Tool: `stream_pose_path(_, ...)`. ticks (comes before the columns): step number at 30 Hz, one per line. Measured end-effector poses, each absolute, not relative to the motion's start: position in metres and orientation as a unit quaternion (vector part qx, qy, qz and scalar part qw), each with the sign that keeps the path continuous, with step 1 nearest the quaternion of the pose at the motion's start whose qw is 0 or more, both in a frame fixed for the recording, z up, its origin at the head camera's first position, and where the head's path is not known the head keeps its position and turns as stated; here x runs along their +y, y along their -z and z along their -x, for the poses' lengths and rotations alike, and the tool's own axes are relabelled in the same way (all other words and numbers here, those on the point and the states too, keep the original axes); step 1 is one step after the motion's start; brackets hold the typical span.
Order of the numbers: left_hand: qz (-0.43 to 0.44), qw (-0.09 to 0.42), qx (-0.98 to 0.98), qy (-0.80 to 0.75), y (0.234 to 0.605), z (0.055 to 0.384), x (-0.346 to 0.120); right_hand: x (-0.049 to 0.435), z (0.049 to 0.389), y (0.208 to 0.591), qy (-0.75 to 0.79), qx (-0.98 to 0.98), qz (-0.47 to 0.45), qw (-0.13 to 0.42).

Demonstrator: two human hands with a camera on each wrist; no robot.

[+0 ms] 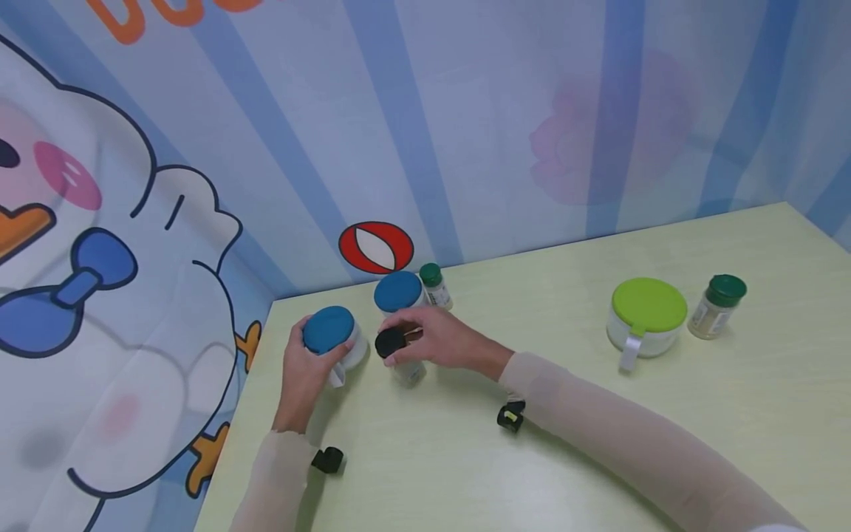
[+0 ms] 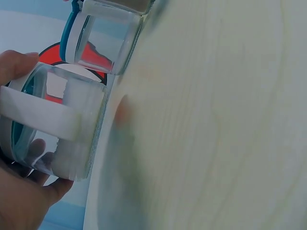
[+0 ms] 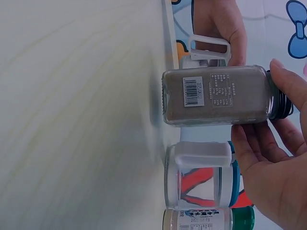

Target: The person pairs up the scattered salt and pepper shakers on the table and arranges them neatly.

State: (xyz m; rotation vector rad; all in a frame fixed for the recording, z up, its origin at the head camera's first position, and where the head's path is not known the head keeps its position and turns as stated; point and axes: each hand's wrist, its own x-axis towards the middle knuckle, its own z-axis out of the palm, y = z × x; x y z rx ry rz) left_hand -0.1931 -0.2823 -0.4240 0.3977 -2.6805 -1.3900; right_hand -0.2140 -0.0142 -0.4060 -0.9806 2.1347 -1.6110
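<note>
In the head view my left hand (image 1: 302, 377) grips a clear jar with a blue lid (image 1: 329, 330) and a white handle, fingers and thumb spread around its sides near the lid. To its right, my right hand (image 1: 444, 340) holds a square glass spice bottle (image 3: 220, 96) by its black cap (image 1: 390, 343). Grey-brown powder fills this bottle, and a barcode label is on its side. Whether the bases of these two touch the table cannot be told. Just behind the bottle stands a second blue-lidded jar (image 1: 397, 291), beside a small green-capped bottle (image 1: 435, 286).
Farther right on the pale table (image 1: 505, 473) stand a jar with a lime-green lid (image 1: 648, 307) and a white handle, and a dark-green-capped spice bottle (image 1: 718, 307). A printed cartoon backdrop (image 1: 505, 133) rises behind the table and along its left side.
</note>
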Motion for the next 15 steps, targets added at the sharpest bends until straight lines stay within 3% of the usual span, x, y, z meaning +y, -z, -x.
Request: stream_pose_path(15,-0.115,0.053,-0.877,0.463,0.414,0.182,-0.277,0.009,0.214,0.399,0.566,0.742,0.323,0.155)
